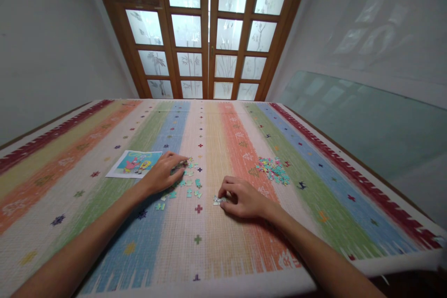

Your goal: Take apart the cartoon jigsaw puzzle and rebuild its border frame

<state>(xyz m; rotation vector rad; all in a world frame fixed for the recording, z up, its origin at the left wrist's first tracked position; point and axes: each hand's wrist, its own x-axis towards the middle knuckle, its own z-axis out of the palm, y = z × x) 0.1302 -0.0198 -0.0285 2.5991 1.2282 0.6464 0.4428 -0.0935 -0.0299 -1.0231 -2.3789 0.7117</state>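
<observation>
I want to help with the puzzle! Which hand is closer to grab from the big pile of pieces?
Probably the right hand: the pile of pieces lies just beyond it, while the left hand rests on the scattered pieces across the cloth.

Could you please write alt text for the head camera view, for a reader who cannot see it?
Two bare hands work jigsaw pieces on a striped tablecloth: the left hand touches scattered pieces, the right hand pinches a small piece. A cartoon picture lies left, a piece pile right.

Two bare forearms are seen, with no sleeves reaching into view. The left hand (pixel 163 173) and the right hand (pixel 244 198) are uncovered: no gloves, rings, watch or bracelet can be made out. The fingers (pixel 228 181) are slim, with short nails.
</observation>
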